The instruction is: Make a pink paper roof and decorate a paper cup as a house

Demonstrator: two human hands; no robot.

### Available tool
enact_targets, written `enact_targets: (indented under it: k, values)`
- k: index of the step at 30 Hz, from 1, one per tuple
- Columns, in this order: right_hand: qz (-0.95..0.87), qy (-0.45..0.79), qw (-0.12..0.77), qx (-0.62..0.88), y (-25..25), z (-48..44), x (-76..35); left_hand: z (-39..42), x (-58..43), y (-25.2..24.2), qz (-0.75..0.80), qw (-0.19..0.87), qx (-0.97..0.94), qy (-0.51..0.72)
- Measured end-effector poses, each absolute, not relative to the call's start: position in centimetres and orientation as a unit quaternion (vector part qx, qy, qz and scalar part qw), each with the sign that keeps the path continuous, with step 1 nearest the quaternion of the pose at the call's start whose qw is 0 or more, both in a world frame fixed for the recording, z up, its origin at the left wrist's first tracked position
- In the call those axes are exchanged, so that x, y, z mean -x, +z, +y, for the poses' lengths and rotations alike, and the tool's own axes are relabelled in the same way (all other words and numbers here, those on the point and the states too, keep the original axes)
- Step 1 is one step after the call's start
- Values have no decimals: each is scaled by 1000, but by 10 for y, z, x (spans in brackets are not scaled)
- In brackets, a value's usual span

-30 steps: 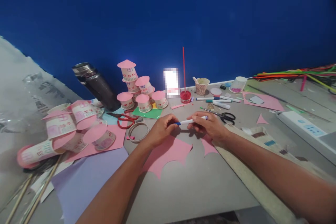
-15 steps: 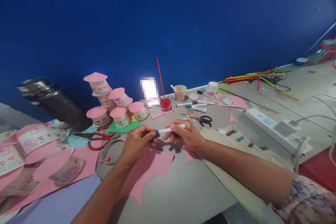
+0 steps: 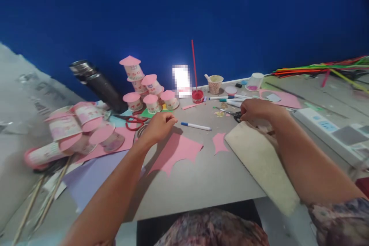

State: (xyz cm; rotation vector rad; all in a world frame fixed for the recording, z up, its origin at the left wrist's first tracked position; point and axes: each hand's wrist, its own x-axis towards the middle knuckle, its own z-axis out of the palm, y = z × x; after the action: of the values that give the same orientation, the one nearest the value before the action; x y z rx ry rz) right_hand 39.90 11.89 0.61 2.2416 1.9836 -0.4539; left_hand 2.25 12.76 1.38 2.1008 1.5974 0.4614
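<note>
Blue-capped marker lies flat on the grey table, free of both hands, with its cap end pointing at the left hand. The left hand is just beside the cap, fingers loosely curled, pinching nothing and not touching the marker. It hovers over the top edge of a scalloped pink paper sheet.

The right hand is well off to the right, fingers bent down over the handle end of the black scissors. The blades stick out to the left. The grip is hidden, so I can't tell whether it's closed on them. The wrist rests on a cream cloth that runs to the table edge. A small pink scrap sits between the cloth and the pink sheet.

Further out:
- Red scissors lie left of the left hand.
- A stack of pink-roofed paper cups stands behind on green card, with a dark flask beside it.
- At the back there's a red pot with a stick, a patterned cup and more markers.
- A power strip and pipe cleaners are far right.
</note>
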Motion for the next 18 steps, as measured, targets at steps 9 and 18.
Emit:
enact_targets:
  k: [9, 18]
  values:
    - [677, -230, -20, -699, -4, 129, -414, 66, -4, -5, 662, 170, -730, -20]
    - [560, -445, -451, -533, 2, 121, -369, 65, -3, -16, 669, 278, -683, 93]
